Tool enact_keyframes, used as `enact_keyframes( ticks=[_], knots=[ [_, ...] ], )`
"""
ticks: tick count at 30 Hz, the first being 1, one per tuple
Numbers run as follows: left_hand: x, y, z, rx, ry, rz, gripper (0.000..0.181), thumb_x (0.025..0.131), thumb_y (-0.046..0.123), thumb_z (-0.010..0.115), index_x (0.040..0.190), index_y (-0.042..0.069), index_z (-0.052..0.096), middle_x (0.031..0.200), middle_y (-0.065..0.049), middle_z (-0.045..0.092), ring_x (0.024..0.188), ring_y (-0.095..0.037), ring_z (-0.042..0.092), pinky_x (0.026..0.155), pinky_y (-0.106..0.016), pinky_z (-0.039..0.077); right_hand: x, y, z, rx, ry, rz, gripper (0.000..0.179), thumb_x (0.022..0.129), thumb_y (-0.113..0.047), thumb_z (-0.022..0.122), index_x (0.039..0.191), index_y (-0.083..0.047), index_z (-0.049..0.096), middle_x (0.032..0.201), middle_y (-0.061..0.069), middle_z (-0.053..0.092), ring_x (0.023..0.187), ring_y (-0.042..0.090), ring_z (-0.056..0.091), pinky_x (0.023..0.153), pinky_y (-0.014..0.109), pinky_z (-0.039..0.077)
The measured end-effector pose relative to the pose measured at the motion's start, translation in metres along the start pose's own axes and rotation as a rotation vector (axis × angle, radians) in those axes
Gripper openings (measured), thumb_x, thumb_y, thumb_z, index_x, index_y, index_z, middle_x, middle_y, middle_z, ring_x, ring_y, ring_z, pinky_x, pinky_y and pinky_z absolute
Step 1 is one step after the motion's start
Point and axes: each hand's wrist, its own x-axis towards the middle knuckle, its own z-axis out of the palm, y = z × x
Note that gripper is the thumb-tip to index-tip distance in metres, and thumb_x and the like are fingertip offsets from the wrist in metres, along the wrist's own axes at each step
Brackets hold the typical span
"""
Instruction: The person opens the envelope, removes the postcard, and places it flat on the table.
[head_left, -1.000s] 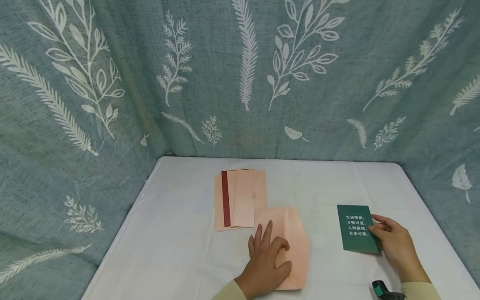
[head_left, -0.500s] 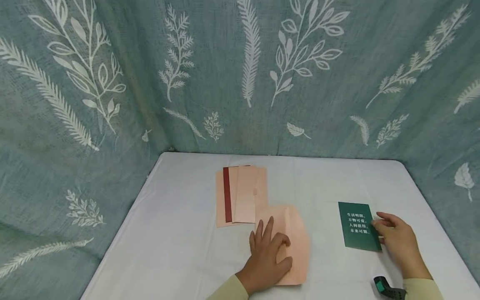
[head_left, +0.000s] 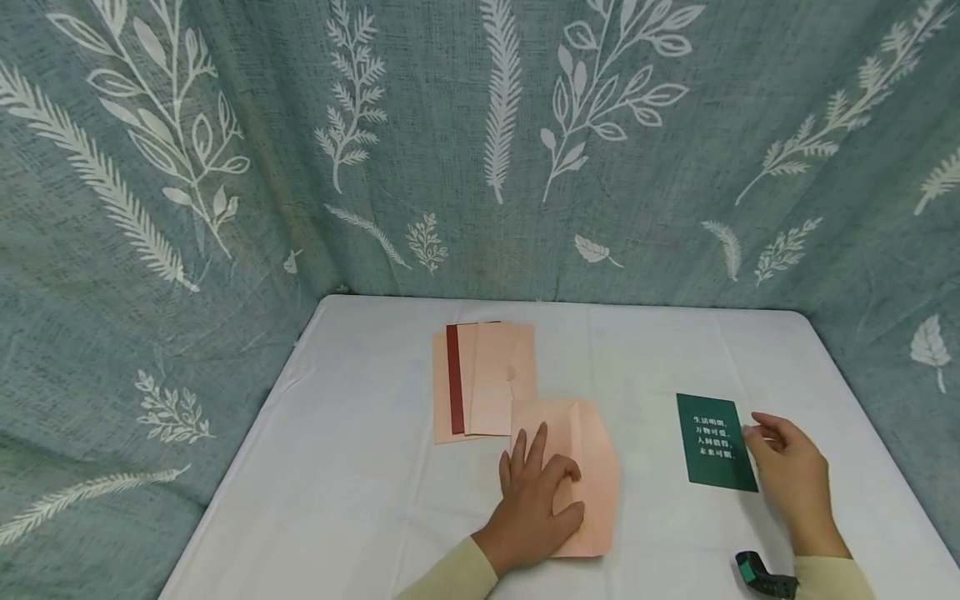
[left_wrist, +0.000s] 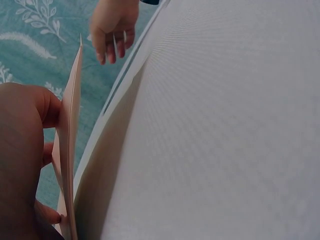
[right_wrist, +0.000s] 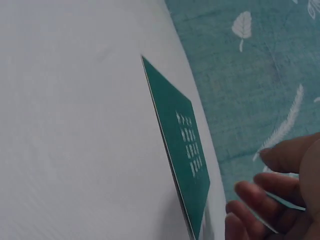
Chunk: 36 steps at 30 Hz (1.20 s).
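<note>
"Looking at the hands first, what do they hold?"

"The left hand [head_left: 532, 512] grips nothing: its fingers are spread, thumb and forefinger bent, and it rests on the peach envelope [head_left: 596, 492], whose flap lies unfolded. The right hand [head_left: 793, 471] has hold of nothing either; its fingers are loosely curled, with a gap between them and the thumb."

"And the card?"

"The green card [head_left: 708, 469] is right of the envelope and apart from it, white writing facing up. The right hand is just beside its far edge, the one away from the envelope."

"What has changed?"

"A second ago the thumb lay over that edge; now the right wrist view shows the fingers clear of it. I'd judge the card has been let go, leaving the right hand free while the left steadies the envelope."

"Anything further out?"

"Behind the envelope and to its left, a paper stack [head_left: 495, 379] with a red strip [head_left: 455, 379]. Right of the envelope and nearer the person, a black gadget [head_left: 765, 577]. Under it all, a white table [head_left: 337, 467]; well behind the envelope, a leafy curtain [head_left: 450, 158]."
</note>
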Motion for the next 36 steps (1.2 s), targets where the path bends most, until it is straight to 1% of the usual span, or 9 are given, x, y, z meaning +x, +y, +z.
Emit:
enact_keyframes(
  ticks=[4, 8, 11, 13, 16, 20, 26, 31, 36],
  knots=[
    [0.000, -0.001, 0.000, 0.006, 0.005, 0.002, 0.018, 0.096, 0.028, 0.063, 0.112, 0.030, 0.055, 0.178, -0.022, 0.013, 0.160, -0.055, 0.000, 0.115, -0.083, -0.002, -0.013, -0.006, 0.011, -0.004, 0.002, -0.158, 0.044, 0.113, -0.023, 0.062, 0.146, 0.006, 0.061, 0.129, 0.027, 0.067, 0.117, 0.041, 0.062, 0.086, 0.039, 0.049],
    [0.000, 0.000, 0.000, 0.014, 0.012, 0.011, 0.018, 0.096, 0.028, 0.063, 0.112, 0.029, 0.055, 0.178, -0.022, 0.014, 0.160, -0.055, 0.001, 0.115, -0.083, -0.001, -0.023, -0.012, 0.023, 0.002, -0.034, -0.345, 0.041, 0.111, -0.021, 0.067, 0.143, 0.005, 0.064, 0.127, 0.023, 0.068, 0.117, 0.038, 0.064, 0.083, 0.015, 0.044],
    [0.000, 0.001, 0.000, 0.016, 0.012, 0.011, 0.018, 0.095, 0.028, 0.063, 0.112, 0.029, 0.055, 0.178, -0.023, 0.014, 0.160, -0.055, 0.001, 0.115, -0.082, -0.001, -0.029, -0.017, 0.034, 0.017, -0.065, -0.452, 0.039, 0.108, -0.016, 0.071, 0.141, 0.003, 0.066, 0.127, 0.020, 0.068, 0.117, 0.038, 0.065, 0.082, 0.007, 0.044],
    [0.001, 0.003, -0.001, 0.013, 0.007, 0.007, 0.018, 0.095, 0.028, 0.062, 0.112, 0.029, 0.055, 0.178, -0.022, 0.014, 0.160, -0.054, 0.001, 0.115, -0.082, -0.001, -0.032, -0.020, 0.041, 0.018, -0.082, -0.508, 0.038, 0.106, -0.014, 0.074, 0.140, 0.002, 0.067, 0.128, 0.019, 0.068, 0.117, 0.038, 0.066, 0.082, 0.014, 0.052],
    [0.001, 0.003, -0.001, 0.010, 0.003, 0.002, 0.018, 0.095, 0.029, 0.061, 0.112, 0.029, 0.055, 0.178, -0.022, 0.013, 0.160, -0.054, 0.001, 0.115, -0.082, -0.002, -0.038, -0.025, 0.050, 0.014, -0.112, -0.568, 0.040, 0.103, -0.012, 0.078, 0.139, 0.001, 0.068, 0.130, 0.018, 0.069, 0.116, 0.038, 0.068, 0.084, 0.036, 0.062],
    [0.002, 0.002, 0.000, 0.018, 0.005, 0.000, 0.017, 0.096, 0.029, 0.061, 0.112, 0.029, 0.056, 0.178, -0.023, 0.014, 0.160, -0.055, 0.001, 0.115, -0.082, -0.001, -0.045, -0.031, 0.058, -0.001, -0.187, -0.600, 0.046, 0.102, -0.018, 0.080, 0.143, -0.001, 0.067, 0.139, 0.017, 0.067, 0.124, 0.039, 0.066, 0.093, 0.056, 0.058],
    [0.001, 0.002, 0.001, 0.034, 0.009, -0.003, 0.018, 0.095, 0.030, 0.062, 0.112, 0.029, 0.056, 0.177, -0.023, 0.015, 0.160, -0.055, 0.002, 0.115, -0.082, 0.001, -0.056, -0.037, 0.069, -0.019, -0.311, -0.618, 0.058, 0.103, -0.027, 0.080, 0.152, -0.004, 0.060, 0.155, 0.019, 0.058, 0.144, 0.044, 0.051, 0.112, 0.066, 0.042],
    [0.001, 0.002, 0.001, 0.038, 0.008, 0.001, 0.019, 0.095, 0.031, 0.063, 0.112, 0.029, 0.057, 0.177, -0.024, 0.015, 0.159, -0.056, 0.002, 0.115, -0.083, 0.001, -0.065, -0.042, 0.079, -0.059, -0.364, -0.682, 0.064, 0.104, -0.033, 0.077, 0.157, -0.004, 0.057, 0.164, 0.015, 0.050, 0.151, 0.042, 0.043, 0.115, 0.067, 0.038],
    [0.002, 0.000, 0.000, 0.048, 0.001, -0.002, 0.018, 0.096, 0.033, 0.064, 0.113, 0.029, 0.058, 0.177, -0.023, 0.015, 0.159, -0.056, 0.002, 0.115, -0.084, 0.001, -0.069, -0.043, 0.085, -0.083, -0.400, -0.739, 0.058, 0.106, -0.026, 0.074, 0.159, -0.007, 0.057, 0.167, 0.009, 0.047, 0.154, 0.041, 0.039, 0.115, 0.068, 0.037]
  ],
)
